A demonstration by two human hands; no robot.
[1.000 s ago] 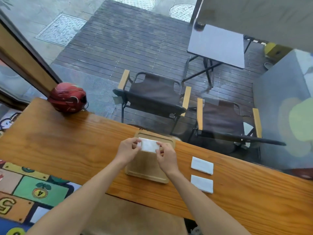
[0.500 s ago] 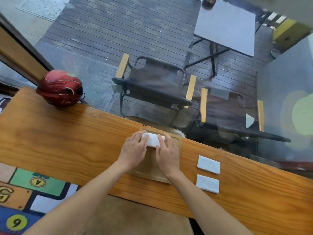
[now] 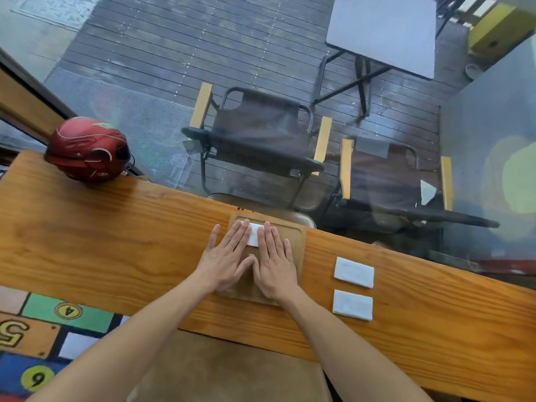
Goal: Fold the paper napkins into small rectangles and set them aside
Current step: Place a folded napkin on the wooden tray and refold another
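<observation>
Both hands flat now, fingers spread: left hand (image 3: 224, 258) and right hand (image 3: 274, 261) side by side, pressing a white napkin (image 3: 254, 234) onto the wooden tray (image 3: 298, 242). Only a strip of it shows between the fingers. Two folded napkins (image 3: 353, 271) (image 3: 352, 304) lie right of the tray on the table (image 3: 101, 236).

A long wooden counter (image 3: 87, 242) runs along a glass window (image 3: 145, 91). Beyond the glass lies dark plank decking (image 3: 232, 47). Two dark folding chairs (image 3: 261, 134) with yellow armrests stand on the decking, just beyond the counter. A grey folding table (image 3: 383, 33) stands farther out. Below the counter's near edge, a numbered play mat (image 3: 52, 329) covers the floor.
</observation>
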